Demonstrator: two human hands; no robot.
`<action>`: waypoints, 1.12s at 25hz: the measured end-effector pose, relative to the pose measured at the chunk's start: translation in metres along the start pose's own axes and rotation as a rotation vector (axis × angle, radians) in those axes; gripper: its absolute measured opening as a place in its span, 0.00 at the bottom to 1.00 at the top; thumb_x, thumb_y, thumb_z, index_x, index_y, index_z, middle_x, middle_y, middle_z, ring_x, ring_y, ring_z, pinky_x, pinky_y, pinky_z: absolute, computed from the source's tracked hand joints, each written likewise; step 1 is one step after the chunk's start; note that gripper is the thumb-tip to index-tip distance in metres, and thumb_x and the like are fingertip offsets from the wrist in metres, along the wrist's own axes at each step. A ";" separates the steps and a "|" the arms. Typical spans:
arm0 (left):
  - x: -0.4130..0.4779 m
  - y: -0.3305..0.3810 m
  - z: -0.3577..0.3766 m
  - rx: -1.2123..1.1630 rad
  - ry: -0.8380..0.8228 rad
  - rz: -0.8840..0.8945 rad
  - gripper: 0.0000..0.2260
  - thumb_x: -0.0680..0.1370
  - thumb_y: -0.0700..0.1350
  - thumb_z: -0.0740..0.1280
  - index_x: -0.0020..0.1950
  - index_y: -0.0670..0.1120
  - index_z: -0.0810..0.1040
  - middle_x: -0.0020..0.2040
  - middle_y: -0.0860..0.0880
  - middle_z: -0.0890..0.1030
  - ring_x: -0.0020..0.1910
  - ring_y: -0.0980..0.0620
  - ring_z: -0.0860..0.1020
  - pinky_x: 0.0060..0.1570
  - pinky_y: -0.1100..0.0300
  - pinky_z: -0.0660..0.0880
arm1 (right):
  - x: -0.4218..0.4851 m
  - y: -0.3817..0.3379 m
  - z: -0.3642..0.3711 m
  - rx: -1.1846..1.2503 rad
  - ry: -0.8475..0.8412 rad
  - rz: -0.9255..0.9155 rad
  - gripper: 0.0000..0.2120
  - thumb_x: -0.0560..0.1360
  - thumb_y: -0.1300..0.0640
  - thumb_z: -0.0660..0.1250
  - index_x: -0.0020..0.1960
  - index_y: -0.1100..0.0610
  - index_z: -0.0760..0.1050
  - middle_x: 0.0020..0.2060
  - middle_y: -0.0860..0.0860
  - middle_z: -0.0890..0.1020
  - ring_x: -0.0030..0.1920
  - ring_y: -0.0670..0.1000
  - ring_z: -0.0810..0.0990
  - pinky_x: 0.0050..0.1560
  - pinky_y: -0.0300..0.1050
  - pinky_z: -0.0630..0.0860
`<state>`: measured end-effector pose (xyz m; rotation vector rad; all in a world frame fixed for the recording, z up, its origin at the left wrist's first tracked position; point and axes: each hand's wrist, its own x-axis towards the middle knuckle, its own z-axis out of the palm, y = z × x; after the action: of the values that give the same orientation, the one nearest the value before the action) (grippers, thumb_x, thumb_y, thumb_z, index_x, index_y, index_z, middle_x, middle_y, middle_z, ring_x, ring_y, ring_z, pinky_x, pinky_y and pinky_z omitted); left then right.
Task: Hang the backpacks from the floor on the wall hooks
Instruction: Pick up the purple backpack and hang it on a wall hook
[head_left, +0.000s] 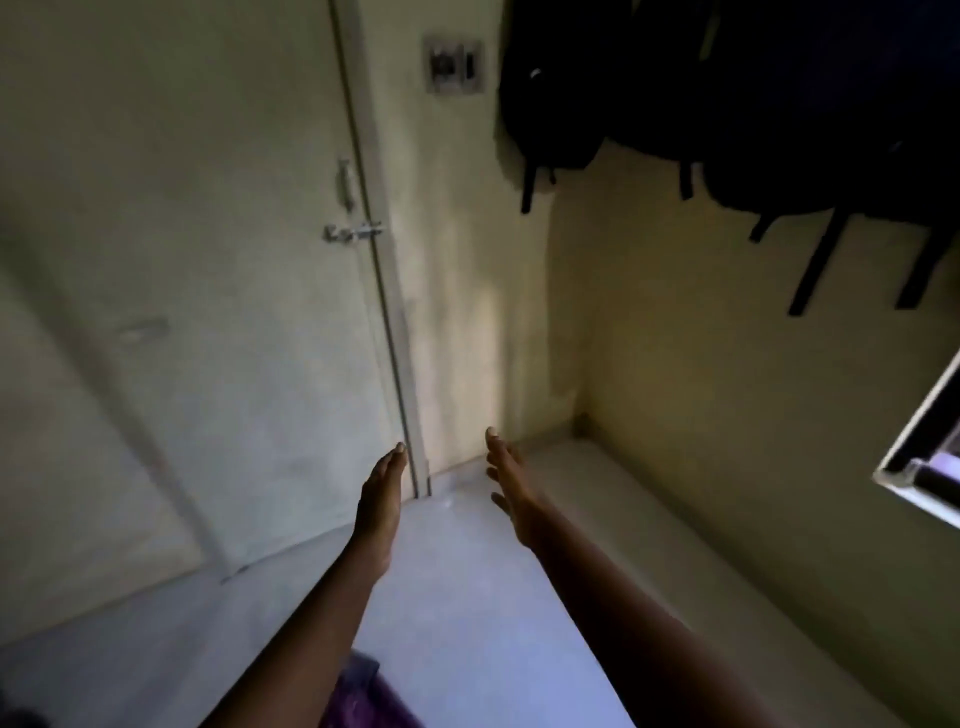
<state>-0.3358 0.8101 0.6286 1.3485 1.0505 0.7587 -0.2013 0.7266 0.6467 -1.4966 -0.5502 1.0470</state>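
while both arms reach forward and down over the floor, the scene reads as follows.

left hand: the left hand (378, 499) is stretched flat, fingers together and straight, holding nothing, just in front of the foot of the door frame (395, 332).

right hand: the right hand (511, 483) is spread, fingers apart, empty, near the corner where the floor (467, 597) meets the wall (675, 338).

backpacks: dark backpacks (727, 104) hang high on the wall at upper right, straps dangling beneath them (the hooks themselves are hidden by the bags, and how many bags there are is hard to tell in the gloom).

door: a pale door (208, 260) at left, shut, with a metal latch (353, 233) at its edge and a handle (345, 183) above it.

switch plate: a switch plate (453, 65) sits on the wall between the door frame and the bags.

floor: bare light floor between the hands; purple fabric (363, 696) shows at the bottom edge.
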 end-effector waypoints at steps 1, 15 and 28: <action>-0.008 -0.018 -0.022 0.012 0.040 -0.046 0.23 0.79 0.57 0.55 0.71 0.50 0.67 0.72 0.49 0.69 0.72 0.48 0.65 0.69 0.51 0.60 | -0.004 0.019 0.018 -0.019 -0.025 0.043 0.30 0.76 0.39 0.56 0.72 0.55 0.63 0.72 0.53 0.67 0.71 0.54 0.66 0.71 0.53 0.64; 0.024 -0.283 -0.123 0.278 0.066 -0.497 0.17 0.80 0.44 0.59 0.67 0.40 0.71 0.67 0.45 0.73 0.68 0.48 0.70 0.55 0.71 0.63 | 0.102 0.307 0.141 -0.333 -0.159 0.496 0.19 0.77 0.44 0.60 0.48 0.59 0.78 0.40 0.52 0.77 0.44 0.52 0.74 0.49 0.47 0.72; 0.065 -0.680 -0.080 0.527 -0.320 -0.655 0.14 0.78 0.39 0.61 0.63 0.38 0.74 0.62 0.38 0.78 0.62 0.45 0.76 0.58 0.63 0.68 | 0.147 0.752 0.115 -0.335 0.102 0.847 0.44 0.64 0.40 0.73 0.73 0.53 0.59 0.68 0.58 0.70 0.62 0.62 0.76 0.63 0.60 0.73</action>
<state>-0.4773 0.8238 -0.0441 1.3703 1.3712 -0.2330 -0.3901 0.7430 -0.1046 -2.1457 0.0190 1.5526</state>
